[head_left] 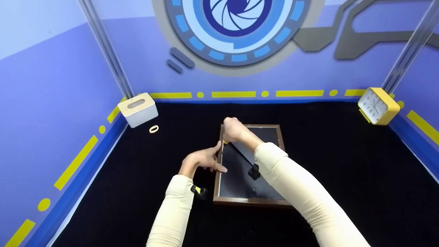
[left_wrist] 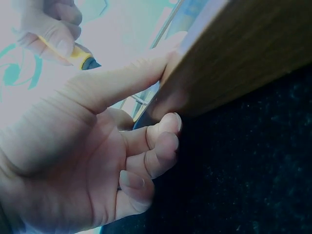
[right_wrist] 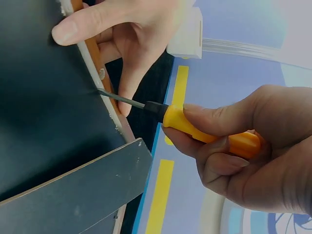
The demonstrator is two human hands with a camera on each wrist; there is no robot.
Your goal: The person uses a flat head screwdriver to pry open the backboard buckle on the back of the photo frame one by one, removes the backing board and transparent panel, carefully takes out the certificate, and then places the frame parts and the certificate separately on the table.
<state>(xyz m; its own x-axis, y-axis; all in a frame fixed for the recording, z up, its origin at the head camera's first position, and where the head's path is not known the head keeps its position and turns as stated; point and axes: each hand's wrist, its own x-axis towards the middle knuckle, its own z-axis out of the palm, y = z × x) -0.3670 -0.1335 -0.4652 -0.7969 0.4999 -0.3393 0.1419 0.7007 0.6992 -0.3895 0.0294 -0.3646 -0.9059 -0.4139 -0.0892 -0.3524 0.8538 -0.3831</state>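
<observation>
A brown picture frame (head_left: 252, 201) lies back side up on the black table, its dark backing board (head_left: 236, 181) showing. My left hand (head_left: 204, 159) holds the frame's left side, with the thumb (right_wrist: 68, 31) over the rim onto the backing and a finger along the outer side; other fingers (left_wrist: 165, 146) curl loosely beside it. A yellow screwdriver (right_wrist: 183, 121) with a black collar is gripped in my right hand (right_wrist: 243, 146). Its thin metal shaft slants down to the frame's inner edge, where the tip meets the backing. From the head, my right hand (head_left: 235, 130) hides most of the tool.
A narrow dark strip (right_wrist: 92, 190), like a stand leg, lies across the backing. A tissue box (head_left: 140, 115) with a wooden lid stands at the back left, a small pale ring (head_left: 154, 129) in front of it. A yellow alarm clock (head_left: 379, 106) stands at the back right.
</observation>
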